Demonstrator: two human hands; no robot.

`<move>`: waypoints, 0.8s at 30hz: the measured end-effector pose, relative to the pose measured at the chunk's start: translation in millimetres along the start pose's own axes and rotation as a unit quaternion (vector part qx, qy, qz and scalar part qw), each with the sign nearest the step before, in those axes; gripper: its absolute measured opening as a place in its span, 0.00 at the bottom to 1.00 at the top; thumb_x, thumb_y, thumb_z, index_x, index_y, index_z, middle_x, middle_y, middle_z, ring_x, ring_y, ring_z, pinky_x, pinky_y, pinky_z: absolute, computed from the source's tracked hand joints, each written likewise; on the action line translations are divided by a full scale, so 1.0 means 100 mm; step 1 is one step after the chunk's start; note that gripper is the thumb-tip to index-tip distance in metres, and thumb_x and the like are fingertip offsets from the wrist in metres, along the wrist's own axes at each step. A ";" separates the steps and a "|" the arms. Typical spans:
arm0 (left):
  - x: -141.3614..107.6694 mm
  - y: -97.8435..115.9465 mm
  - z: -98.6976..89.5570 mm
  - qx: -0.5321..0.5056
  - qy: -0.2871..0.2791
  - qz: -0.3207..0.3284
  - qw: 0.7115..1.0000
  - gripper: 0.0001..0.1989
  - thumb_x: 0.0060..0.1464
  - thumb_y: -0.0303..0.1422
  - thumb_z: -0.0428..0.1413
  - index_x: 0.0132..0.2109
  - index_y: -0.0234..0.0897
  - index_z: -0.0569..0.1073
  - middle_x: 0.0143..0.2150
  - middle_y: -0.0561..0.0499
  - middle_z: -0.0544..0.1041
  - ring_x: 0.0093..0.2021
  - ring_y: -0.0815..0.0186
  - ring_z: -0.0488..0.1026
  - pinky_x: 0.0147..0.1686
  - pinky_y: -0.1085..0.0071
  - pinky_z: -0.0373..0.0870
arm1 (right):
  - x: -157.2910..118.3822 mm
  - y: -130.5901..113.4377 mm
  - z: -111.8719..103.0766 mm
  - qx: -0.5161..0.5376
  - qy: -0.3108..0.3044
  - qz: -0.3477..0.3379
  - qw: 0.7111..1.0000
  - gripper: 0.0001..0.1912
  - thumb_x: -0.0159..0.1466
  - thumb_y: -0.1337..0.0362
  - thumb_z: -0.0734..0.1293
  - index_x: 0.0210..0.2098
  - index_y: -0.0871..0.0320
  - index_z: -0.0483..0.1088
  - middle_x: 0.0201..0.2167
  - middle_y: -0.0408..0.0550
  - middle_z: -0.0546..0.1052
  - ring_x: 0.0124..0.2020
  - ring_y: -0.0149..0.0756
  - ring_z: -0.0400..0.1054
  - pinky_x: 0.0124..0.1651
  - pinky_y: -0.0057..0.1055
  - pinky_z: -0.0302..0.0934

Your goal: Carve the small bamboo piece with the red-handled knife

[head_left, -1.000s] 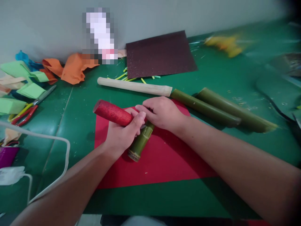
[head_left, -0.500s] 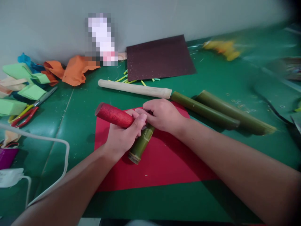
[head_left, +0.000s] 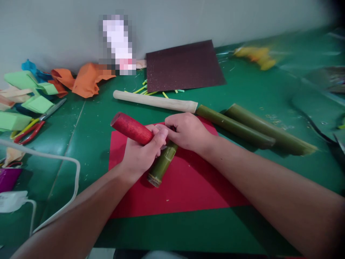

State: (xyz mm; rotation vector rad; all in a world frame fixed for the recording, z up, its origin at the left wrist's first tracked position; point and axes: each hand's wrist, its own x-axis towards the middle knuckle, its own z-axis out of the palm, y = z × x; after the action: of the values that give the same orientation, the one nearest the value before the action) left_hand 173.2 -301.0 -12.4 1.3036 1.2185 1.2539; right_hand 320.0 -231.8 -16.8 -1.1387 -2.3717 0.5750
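Note:
In the middle of the head view, my left hand [head_left: 142, 153] is closed around a thick red cylinder [head_left: 132, 128] with a wood-like grain. Its round end points up and to the left. Under my left thumb a small greyish edge shows, too little of it to name. My right hand [head_left: 188, 131] curls over the upper end of a short green bamboo piece [head_left: 163, 163], which lies slanted beneath both hands. The fingertips meet and hide that end. A pale scraped patch marks the bamboo's upper side. Under it lies a red sheet [head_left: 188, 190].
Beyond my hands are a pale bamboo stick [head_left: 155, 102] and two green bamboo lengths [head_left: 237, 126]. A dark brown sheet [head_left: 184, 66] lies near the wall. Scissors [head_left: 32, 129] and coloured paper [head_left: 86, 81] are on the left, with a white cable [head_left: 77, 172] near my left forearm.
The free end of the red cylinder has tipped slightly upward. Both hands keep their grip in nearly the same place, and the green bamboo piece has hardly moved.

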 end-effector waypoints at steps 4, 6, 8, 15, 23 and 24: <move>-0.01 0.00 0.01 -0.005 0.011 -0.005 1.000 0.20 0.58 0.43 0.58 0.23 0.36 0.68 0.16 0.56 0.65 0.16 0.76 0.61 0.16 0.78 0.60 | 0.00 0.00 0.00 0.005 -0.010 0.003 1.000 0.25 0.68 0.54 0.59 0.18 0.58 0.57 0.17 0.41 0.62 0.22 0.27 0.50 0.30 0.34 0.39; -0.01 -0.01 0.01 -0.010 0.015 -0.014 1.000 0.20 0.58 0.44 0.59 0.23 0.36 0.69 0.17 0.56 0.65 0.16 0.76 0.61 0.16 0.78 0.60 | 0.00 0.01 0.00 0.009 -0.012 0.004 1.000 0.24 0.68 0.54 0.59 0.18 0.58 0.59 0.18 0.41 0.63 0.22 0.27 0.50 0.30 0.34 0.39; -0.01 -0.01 0.02 -0.013 0.015 -0.017 1.000 0.20 0.57 0.45 0.59 0.24 0.36 0.69 0.17 0.56 0.65 0.16 0.76 0.61 0.16 0.78 0.60 | 0.00 0.01 -0.01 0.013 -0.011 0.002 1.000 0.24 0.68 0.54 0.58 0.18 0.58 0.61 0.18 0.42 0.64 0.23 0.27 0.51 0.30 0.34 0.39; 0.00 0.00 0.00 -0.014 -0.002 -0.003 1.000 0.22 0.57 0.45 0.59 0.23 0.36 0.67 0.18 0.56 0.65 0.17 0.76 0.62 0.17 0.79 0.62 | 0.00 0.00 0.00 0.012 -0.006 -0.004 1.000 0.24 0.68 0.54 0.58 0.18 0.58 0.60 0.18 0.41 0.64 0.22 0.27 0.50 0.30 0.34 0.39; 0.00 0.00 0.01 -0.004 0.007 0.006 1.000 0.20 0.57 0.43 0.59 0.23 0.36 0.67 0.18 0.56 0.66 0.17 0.76 0.62 0.17 0.80 0.62 | 0.01 0.02 0.03 0.003 0.006 0.002 1.000 0.25 0.68 0.52 0.58 0.18 0.58 0.56 0.18 0.41 0.61 0.22 0.27 0.47 0.30 0.34 0.37; 0.00 0.00 0.01 -0.006 0.009 0.007 1.000 0.19 0.57 0.42 0.59 0.24 0.36 0.67 0.18 0.56 0.66 0.17 0.76 0.62 0.17 0.80 0.62 | 0.01 0.02 0.03 0.000 0.006 0.001 1.000 0.25 0.68 0.52 0.58 0.18 0.58 0.55 0.18 0.41 0.61 0.23 0.27 0.47 0.30 0.34 0.37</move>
State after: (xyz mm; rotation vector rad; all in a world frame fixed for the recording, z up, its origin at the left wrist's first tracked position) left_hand 174.3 -301.0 -12.4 1.2976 1.2148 1.2843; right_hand 318.9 -230.7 -19.9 -1.1404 -2.3605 0.5679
